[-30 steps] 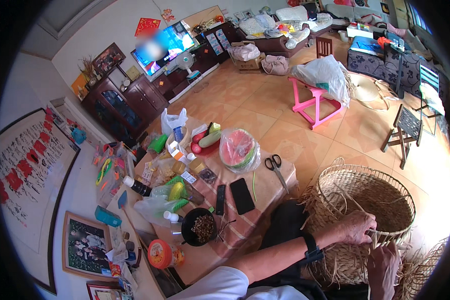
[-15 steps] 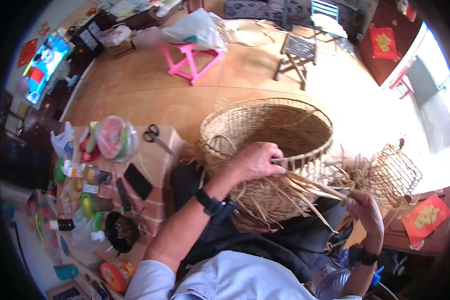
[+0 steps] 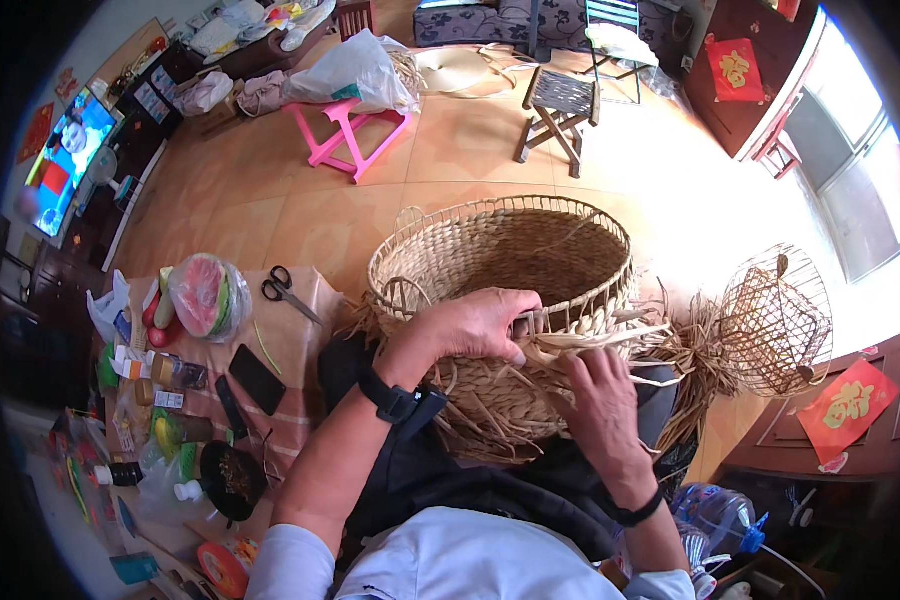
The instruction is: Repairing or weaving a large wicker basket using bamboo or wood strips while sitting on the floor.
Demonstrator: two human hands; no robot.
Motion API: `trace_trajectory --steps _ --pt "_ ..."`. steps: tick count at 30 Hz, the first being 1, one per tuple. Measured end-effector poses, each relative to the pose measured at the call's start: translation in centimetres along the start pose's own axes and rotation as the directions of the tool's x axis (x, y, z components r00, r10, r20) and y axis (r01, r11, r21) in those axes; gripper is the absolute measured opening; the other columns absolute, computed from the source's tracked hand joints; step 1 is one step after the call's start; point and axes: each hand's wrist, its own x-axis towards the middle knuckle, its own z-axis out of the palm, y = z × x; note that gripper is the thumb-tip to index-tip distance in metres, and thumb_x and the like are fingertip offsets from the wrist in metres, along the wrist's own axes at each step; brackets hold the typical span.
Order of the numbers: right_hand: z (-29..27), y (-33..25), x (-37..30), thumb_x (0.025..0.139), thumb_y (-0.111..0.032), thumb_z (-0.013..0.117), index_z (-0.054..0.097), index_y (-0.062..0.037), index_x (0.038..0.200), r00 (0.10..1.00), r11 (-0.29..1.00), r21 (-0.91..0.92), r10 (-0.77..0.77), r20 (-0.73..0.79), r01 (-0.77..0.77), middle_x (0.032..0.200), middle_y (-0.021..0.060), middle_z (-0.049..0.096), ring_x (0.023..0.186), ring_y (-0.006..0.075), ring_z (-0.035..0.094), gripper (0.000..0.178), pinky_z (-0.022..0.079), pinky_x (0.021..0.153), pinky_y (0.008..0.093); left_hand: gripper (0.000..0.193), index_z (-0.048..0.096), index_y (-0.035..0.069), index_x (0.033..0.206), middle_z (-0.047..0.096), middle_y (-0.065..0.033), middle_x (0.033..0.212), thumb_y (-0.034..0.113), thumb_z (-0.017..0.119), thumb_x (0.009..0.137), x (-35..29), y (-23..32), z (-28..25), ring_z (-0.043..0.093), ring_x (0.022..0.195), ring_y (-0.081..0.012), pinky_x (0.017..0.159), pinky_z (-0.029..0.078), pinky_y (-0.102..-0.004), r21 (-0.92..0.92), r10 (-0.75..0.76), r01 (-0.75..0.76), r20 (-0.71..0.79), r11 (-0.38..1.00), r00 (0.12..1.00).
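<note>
A large round woven straw basket (image 3: pixel 530 385) tilts on my lap, its mouth facing up and away. Thin upright stakes stick up along its rim, and loose dry straw strands (image 3: pixel 625 335) hang from the outer wall. My left hand (image 3: pixel 485 325) grips the near rim, fingertips over the edge and thumb outside on the strands. Close beside it, my right hand (image 3: pixel 607 415) has its fingers and thumb bent around strands against the wall; its fingertips are partly hidden among the straw.
On the left, a cloth-covered table (image 3: pixel 305 365) bears scissors (image 3: pixel 290 293), a phone (image 3: pixel 257 378), a wrapped melon (image 3: pixel 208 295) and a black bowl (image 3: pixel 233 468). A wire frame basket (image 3: pixel 778 320) stands right. Beyond are a pink stool (image 3: pixel 350 145) and a folding stool (image 3: pixel 560 105).
My right hand has come in from the lower right to the basket wall, near my left hand. The strands it held outstretched now lie along the rim. The view has shifted slightly.
</note>
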Motion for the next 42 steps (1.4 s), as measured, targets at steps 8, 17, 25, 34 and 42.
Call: trace_trajectory --steps 8,17,25,34,42 --pt "1.3 -0.5 -0.4 0.087 -0.002 0.062 0.05 -0.0031 0.109 0.974 0.952 0.231 0.166 0.154 -0.199 0.098 0.0202 0.054 0.085 0.0446 0.062 0.025 0.051 0.069 0.0522 0.04 0.064 0.002 0.114 0.069 -0.0107 0.095 0.013 0.078 0.078 0.0 -1.3 0.7 0.065 0.088 -0.0197 0.08 0.051 -0.0344 -0.096 0.046 -0.054 -0.088 0.994 0.995" --pt "-1.4 -2.4 1.0 0.091 -0.01 0.062 0.055 -0.0058 0.102 0.977 0.991 -0.039 -0.123 0.172 0.131 0.085 0.0087 0.054 0.068 0.0251 0.065 0.013 0.05 0.056 0.0425 0.03 0.072 0.0 0.106 0.073 -0.0125 0.089 0.015 0.074 0.08 0.3 -1.4 1.0 0.068 0.087 -0.0185 0.082 0.051 -0.0334 -0.029 0.057 -0.061 -0.121 0.998 0.991" --pt "-1.7 2.3 6.9 0.085 -0.011 0.064 0.06 -0.0091 0.091 0.977 0.979 -0.055 -0.19 0.094 0.195 0.079 0.0087 0.055 0.075 0.0277 0.064 0.007 0.049 0.061 0.0431 0.033 0.072 -0.003 0.1 0.07 -0.0099 0.08 0.027 0.073 0.085 1.1 -2.0 0.3 0.059 0.075 -0.0117 0.073 0.05 -0.0328 -0.194 0.121 -0.129 -0.054 0.973 0.991" --pt "0.3 2.5 5.4 0.086 -0.014 0.068 0.067 -0.0089 0.074 0.996 0.997 0.031 0.075 0.043 -0.077 0.073 0.013 0.068 0.067 0.0344 0.067 0.013 0.046 0.056 0.0463 0.032 0.075 0.002 0.089 0.068 -0.026 0.084 0.033 0.071 0.083 3.8 -2.6 4.1 0.069 0.08 -0.0423 0.07 0.054 -0.0492 0.07 0.093 -0.075 -0.311 0.995 0.946" --pt "1.9 1.5 5.5 0.088 -0.012 0.067 0.062 -0.0057 0.082 0.998 1.0 -0.006 -0.025 0.049 0.026 0.073 0.0159 0.065 0.066 0.0364 0.065 0.01 0.046 0.057 0.0475 0.024 0.075 0.001 0.084 0.072 -0.0245 0.09 0.022 0.064 0.078 1.9 -1.6 4.4 0.071 0.088 -0.0403 0.079 0.057 -0.0487 0.148 -0.078 0.156 -0.435 0.976 0.897"
